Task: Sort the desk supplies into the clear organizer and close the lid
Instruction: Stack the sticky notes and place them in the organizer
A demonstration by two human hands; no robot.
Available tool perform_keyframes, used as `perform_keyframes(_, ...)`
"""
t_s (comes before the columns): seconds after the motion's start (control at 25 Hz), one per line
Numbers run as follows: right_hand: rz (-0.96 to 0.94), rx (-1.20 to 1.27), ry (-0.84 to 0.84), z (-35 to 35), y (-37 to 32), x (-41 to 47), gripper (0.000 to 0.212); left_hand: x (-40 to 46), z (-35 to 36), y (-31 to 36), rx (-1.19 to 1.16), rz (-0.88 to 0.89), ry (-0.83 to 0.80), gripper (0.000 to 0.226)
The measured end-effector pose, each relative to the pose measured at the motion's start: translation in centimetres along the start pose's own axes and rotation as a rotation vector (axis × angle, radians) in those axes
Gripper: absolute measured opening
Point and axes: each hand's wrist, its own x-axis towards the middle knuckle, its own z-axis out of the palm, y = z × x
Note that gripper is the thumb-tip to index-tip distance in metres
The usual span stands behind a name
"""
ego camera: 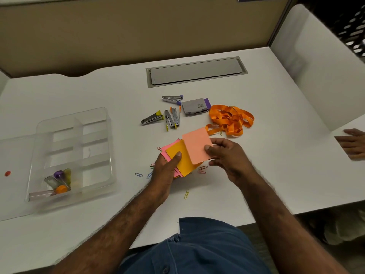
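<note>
The sticky notes come in three colours: a salmon-pink sticky note (196, 145) on top, an orange sticky note (180, 158) beneath it, and brighter pink sticky notes (167, 149) fanned out at the bottom. They are flat rectangular sheets, held just above the white desk (98, 91).

The left hand (165, 171) reaches in from below, its thumb lying across the orange sheet while its other fingers curl under the stack, so the stack is clamped between thumb and fingers. The right hand (227, 155) comes in from the right; its thumb presses on the lower right corner of the salmon sheet and its curled fingers sit behind that sheet's right edge, pinching it.

Beyond the fingertips of both hands lie several small staplers (171, 117), a grey and purple hole punch (195, 106) and a heap of orange ribbon lanyard (231, 119), which is just past the right hand's knuckles. Coloured paper clips (138, 174) lie scattered on the desk around and under the two hands.

Well to the left of the left hand sits the clear organizer (73, 155), open, with push pins (60, 180) in its near-left compartment. A red push pin (7, 173) lies on the desk left of the organizer.

Another person's hand (353, 143) rests flat at the far right edge.
</note>
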Motion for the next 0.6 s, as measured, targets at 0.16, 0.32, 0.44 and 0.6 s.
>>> perform_keyframes(0.16, -0.092, -0.284, 0.064, 3.8, 0.9, -0.7, 0.029, -0.8, -0.1, 0.8, -0.031, 0.012, 0.035, 0.044)
perform_keyframes(0.32, -0.196, -0.524, 0.04, 6.7, 1.8, -1.6, 0.043, -1.6, -1.0, 1.3, -0.076, 0.006, 0.066, 0.056)
perform_keyframes(0.44, -0.216, -0.652, -0.097, 9.3, 2.2, -2.6, 0.059, -2.2, -2.1, 1.6, -0.065, 0.002, 0.114, 0.067)
perform_keyframes(0.6, -0.212, -0.755, -0.214, 13.4, 2.6, -4.1, 0.069, -2.7, -5.2, 2.0, -0.18, 0.026, 0.153, 0.061)
